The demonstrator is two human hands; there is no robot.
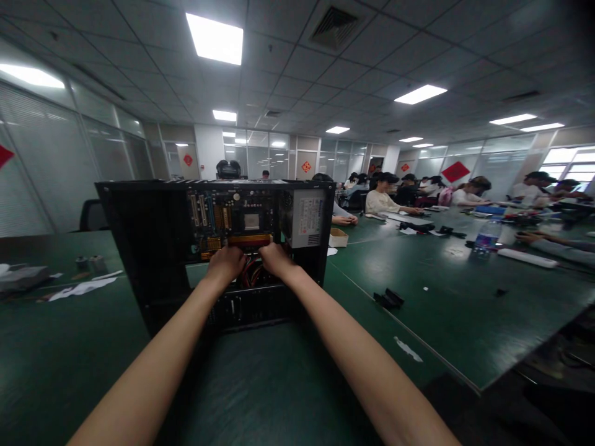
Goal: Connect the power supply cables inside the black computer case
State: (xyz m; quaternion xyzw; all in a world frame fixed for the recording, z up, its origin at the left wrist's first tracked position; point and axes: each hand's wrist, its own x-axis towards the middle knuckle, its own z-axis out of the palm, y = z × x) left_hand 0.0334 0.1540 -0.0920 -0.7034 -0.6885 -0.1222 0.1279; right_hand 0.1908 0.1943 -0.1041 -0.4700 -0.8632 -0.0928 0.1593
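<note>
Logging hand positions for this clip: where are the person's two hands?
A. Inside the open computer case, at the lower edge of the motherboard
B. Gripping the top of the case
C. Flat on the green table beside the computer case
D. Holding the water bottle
A: the left hand and right hand both reach into the open computer case, just under the motherboard, above the red cables.

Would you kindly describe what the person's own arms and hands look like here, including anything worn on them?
Both forearms are bare, with no sleeves in view. The left hand and right hand wear no gloves, and no watch, bracelet or ring shows on either. Fine detail on the fingers is too small to tell.
</note>
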